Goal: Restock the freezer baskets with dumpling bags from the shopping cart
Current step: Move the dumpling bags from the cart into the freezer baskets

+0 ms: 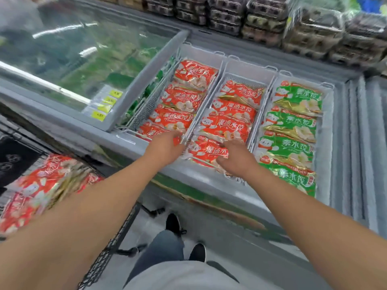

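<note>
A red dumpling bag (pixel 206 152) lies at the near end of the middle freezer basket (pixel 245 78), on top of other red bags. My right hand (pixel 237 156) grips its right side, thumb on top. My left hand (pixel 165 147) holds its left edge beside the wire divider; its fingertips are hidden. The left basket (pixel 199 52) holds red bags (pixel 184 97), and the right basket (pixel 327 122) holds green bags (pixel 293 122). More red bags (pixel 39 185) are piled in the shopping cart (pixel 109 245) at lower left.
The freezer's glass lid (pixel 83 59) is slid to the left, with yellow price tags (pixel 104 105) on its frame. Egg cartons (pixel 272 21) are stacked on the shelf behind. The freezer's front rim (pixel 125 141) runs between cart and baskets. My feet (pixel 173 225) stand on the floor.
</note>
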### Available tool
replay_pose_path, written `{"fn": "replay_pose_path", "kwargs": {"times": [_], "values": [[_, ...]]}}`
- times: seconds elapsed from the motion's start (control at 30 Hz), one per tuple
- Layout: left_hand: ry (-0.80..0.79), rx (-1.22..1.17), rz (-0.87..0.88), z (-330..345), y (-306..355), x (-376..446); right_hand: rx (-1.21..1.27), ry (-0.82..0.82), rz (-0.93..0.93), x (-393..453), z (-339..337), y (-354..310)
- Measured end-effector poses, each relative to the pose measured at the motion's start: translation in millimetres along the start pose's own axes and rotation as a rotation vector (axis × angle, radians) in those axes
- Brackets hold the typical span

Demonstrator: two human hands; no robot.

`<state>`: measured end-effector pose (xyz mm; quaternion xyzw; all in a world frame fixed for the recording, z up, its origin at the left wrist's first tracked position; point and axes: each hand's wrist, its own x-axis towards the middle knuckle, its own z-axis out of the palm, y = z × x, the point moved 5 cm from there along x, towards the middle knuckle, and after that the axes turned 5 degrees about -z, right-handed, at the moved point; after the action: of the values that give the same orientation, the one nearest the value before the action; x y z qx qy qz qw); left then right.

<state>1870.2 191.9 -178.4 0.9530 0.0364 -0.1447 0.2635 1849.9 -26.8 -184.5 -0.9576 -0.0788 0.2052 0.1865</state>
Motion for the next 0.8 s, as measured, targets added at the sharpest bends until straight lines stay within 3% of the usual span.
{"fn": "replay_pose_path", "kwargs": {"times": [0.2, 0.57, 0.8], "values": [[0.06, -0.043, -0.16, -29.3, -60.7, -67.2, -0.024, -0.008, -0.144, -12.2, 21.3, -71.5], [0.205, -0.176, -0.46, -68.2, -239.9, -195.2, -0.083, -0.175, -0.428, -28.4, 117.0, -251.0], [0.207, -0.197, -0.555, -101.7, -367.4, -253.8, -0.114, -0.214, -0.454, -32.5, 189.3, -361.5]]}}
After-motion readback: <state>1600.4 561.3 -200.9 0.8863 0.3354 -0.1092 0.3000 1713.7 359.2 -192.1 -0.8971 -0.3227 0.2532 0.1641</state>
